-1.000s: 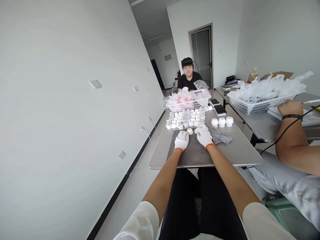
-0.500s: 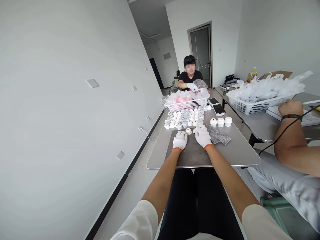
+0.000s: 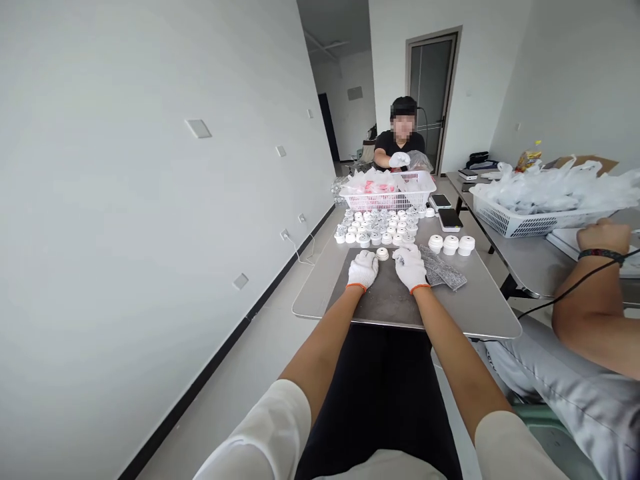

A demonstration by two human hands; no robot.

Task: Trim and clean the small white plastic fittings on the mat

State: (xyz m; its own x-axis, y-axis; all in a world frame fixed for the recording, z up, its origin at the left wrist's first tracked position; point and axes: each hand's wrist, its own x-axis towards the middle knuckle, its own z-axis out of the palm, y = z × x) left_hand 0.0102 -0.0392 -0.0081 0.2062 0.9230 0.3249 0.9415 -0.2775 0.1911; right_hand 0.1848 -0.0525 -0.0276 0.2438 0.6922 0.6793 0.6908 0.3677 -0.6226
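Both my hands wear white knit gloves with orange cuffs and rest on a dark mat (image 3: 387,303) on the grey table (image 3: 480,307). My left hand (image 3: 363,269) lies knuckles up with its fingers curled under, holding nothing I can see. My right hand (image 3: 410,266) has its fingers bent together at the mat's far edge; what they pinch, if anything, is hidden. A small white round part (image 3: 382,253) sits between the two hands, just beyond the fingertips. Behind it lies a cluster of several white round parts (image 3: 377,228).
Three larger white round parts (image 3: 450,244) and a grey cloth (image 3: 445,270) lie right of my right hand. Farther off are two phones (image 3: 450,219), a white basket of bags (image 3: 387,197) and a seated person in black. On the right, another person's arm (image 3: 595,293) reaches a second table.
My hands stay on the mat by the small white part. The view has swung slightly. The person opposite has lifted a gloved hand above the basket.
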